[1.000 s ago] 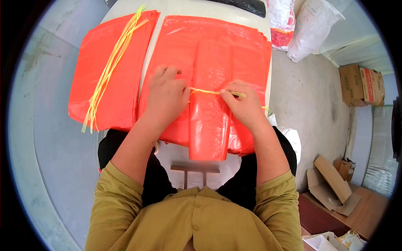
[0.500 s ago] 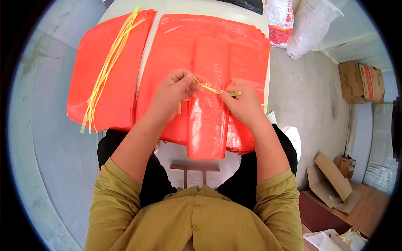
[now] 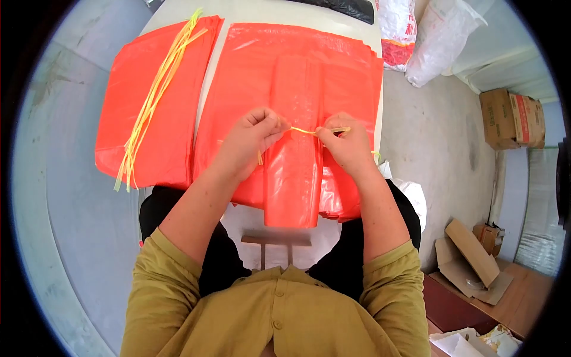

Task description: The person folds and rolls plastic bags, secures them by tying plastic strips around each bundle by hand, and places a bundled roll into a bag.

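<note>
A folded bundle of orange plastic bags (image 3: 294, 172) lies lengthwise on a wide stack of flat orange bags (image 3: 333, 59) on a white table. A yellow plastic string (image 3: 304, 131) crosses the bundle. My left hand (image 3: 250, 143) pinches one end of that string at the bundle's left side. My right hand (image 3: 348, 146) pinches the other end at the bundle's right side. The string runs taut between the two hands, and short tails stick out past the fingers.
A second stack of orange bags (image 3: 148, 101) lies to the left, with a bunch of loose yellow strings (image 3: 157, 89) on it. White sacks (image 3: 428, 41) stand on the concrete floor to the right, with cardboard boxes (image 3: 511, 119) and flattened cardboard (image 3: 470, 256) further right.
My left hand lifted off the bundle, closed into a pinch on the string's left end and moved right, toward my right hand. The string now runs taut between the hands.
</note>
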`<action>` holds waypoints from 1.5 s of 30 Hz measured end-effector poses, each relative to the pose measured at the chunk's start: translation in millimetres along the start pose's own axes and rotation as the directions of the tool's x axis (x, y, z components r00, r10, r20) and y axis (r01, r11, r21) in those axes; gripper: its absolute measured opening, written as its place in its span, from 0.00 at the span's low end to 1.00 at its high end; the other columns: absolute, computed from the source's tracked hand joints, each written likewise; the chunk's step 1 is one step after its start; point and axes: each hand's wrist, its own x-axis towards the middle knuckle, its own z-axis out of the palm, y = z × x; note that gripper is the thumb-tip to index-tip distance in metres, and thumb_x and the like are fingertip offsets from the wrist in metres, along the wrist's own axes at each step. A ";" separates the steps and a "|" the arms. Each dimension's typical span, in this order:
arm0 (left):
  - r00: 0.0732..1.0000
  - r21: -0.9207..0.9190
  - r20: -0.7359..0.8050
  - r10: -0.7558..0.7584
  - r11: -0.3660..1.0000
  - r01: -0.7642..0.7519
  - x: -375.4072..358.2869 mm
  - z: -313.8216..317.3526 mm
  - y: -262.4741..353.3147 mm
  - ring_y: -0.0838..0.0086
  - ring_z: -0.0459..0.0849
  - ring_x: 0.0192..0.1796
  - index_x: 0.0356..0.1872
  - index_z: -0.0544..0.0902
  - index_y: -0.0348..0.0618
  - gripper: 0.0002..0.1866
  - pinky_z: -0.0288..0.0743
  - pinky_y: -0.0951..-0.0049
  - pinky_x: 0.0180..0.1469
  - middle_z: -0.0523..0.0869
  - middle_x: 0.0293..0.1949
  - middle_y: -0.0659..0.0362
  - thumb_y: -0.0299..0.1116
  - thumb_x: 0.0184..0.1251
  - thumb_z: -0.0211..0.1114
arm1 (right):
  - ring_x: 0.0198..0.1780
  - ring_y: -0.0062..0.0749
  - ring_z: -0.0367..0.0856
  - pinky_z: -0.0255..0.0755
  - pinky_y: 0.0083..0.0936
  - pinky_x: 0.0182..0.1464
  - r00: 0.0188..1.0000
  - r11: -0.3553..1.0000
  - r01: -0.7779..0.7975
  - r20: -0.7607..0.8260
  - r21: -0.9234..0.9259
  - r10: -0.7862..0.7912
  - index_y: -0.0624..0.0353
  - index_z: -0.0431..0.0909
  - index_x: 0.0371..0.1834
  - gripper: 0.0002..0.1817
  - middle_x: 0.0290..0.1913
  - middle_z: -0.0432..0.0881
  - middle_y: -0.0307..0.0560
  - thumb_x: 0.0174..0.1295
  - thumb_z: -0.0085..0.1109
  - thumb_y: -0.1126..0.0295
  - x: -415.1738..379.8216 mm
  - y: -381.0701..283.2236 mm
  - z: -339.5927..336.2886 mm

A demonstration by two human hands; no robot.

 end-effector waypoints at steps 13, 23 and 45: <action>0.997 -0.056 -0.061 -0.037 0.998 0.034 1.1 -8.7 -8.2 0.67 0.85 0.56 0.40 0.78 0.46 0.07 0.78 0.66 0.65 0.84 0.43 0.60 0.32 0.84 0.57 | 0.38 0.21 0.79 0.73 0.23 0.40 0.999 0.948 -0.035 -0.014 0.318 0.041 0.66 0.84 0.31 0.08 0.37 0.86 0.41 0.67 0.63 0.73 3.5 -15.4 10.5; 0.989 -0.034 -0.147 0.010 0.999 -0.015 -1.3 -8.7 1.1 0.75 0.83 0.48 0.42 0.80 0.49 0.08 0.77 0.70 0.54 0.86 0.42 0.62 0.35 0.85 0.57 | 0.34 0.24 0.76 0.73 0.28 0.41 0.977 0.954 -0.124 0.201 0.271 0.070 0.65 0.81 0.35 0.15 0.30 0.79 0.40 0.75 0.59 0.63 10.8 -4.1 23.5; 0.979 0.147 0.132 0.157 0.973 -0.176 3.7 8.1 -1.7 0.77 0.83 0.54 0.66 0.77 0.41 0.16 0.79 0.72 0.54 0.79 0.69 0.54 0.32 0.83 0.56 | 0.40 0.60 0.82 0.74 0.48 0.43 0.987 0.996 0.049 0.148 0.077 -0.060 0.62 0.72 0.45 0.09 0.37 0.81 0.62 0.80 0.50 0.66 2.4 -16.4 32.2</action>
